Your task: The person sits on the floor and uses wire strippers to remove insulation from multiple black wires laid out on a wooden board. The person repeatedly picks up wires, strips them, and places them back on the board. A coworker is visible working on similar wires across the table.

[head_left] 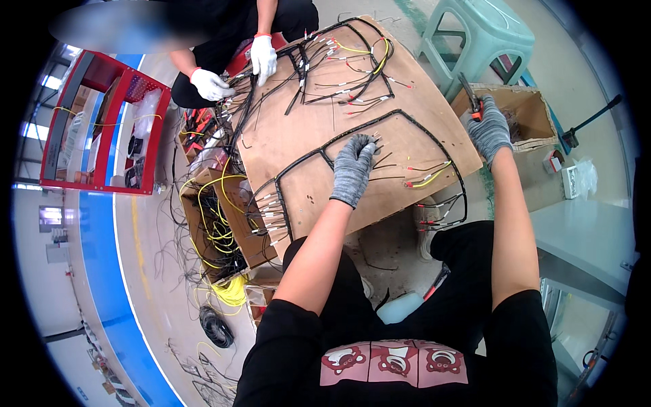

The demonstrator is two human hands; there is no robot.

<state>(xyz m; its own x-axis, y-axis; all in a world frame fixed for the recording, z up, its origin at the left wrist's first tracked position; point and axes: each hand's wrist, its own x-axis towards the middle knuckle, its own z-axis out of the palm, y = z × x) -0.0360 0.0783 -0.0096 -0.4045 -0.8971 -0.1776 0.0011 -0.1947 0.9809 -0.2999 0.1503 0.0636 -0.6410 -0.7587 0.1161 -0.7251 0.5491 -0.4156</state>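
Note:
My left hand point(354, 169), in a grey knit glove, is closed over the near part of a wooden board point(319, 197). Short wire ends point(378, 141) poke out beside its fingers. They belong to a black-taped wiring harness point(298, 160) that lies across the board and hangs over its near right edge. Off the board's right edge, my right hand point(489, 129), gloved alike, is wrapped round pliers point(476, 108) with red-orange and dark handles. The tool's dark end points up and away; its exact type is unclear. A yellow-green wire point(430, 178) lies right of my left hand.
Across the board a co-worker's white-gloved hands point(263, 60) work at a second harness point(302, 68). A green plastic stool point(478, 41) and a cardboard box point(532, 115) stand right. Left are a cardboard box of wires point(196, 234), a wire coil point(216, 327) and a red rack point(102, 129).

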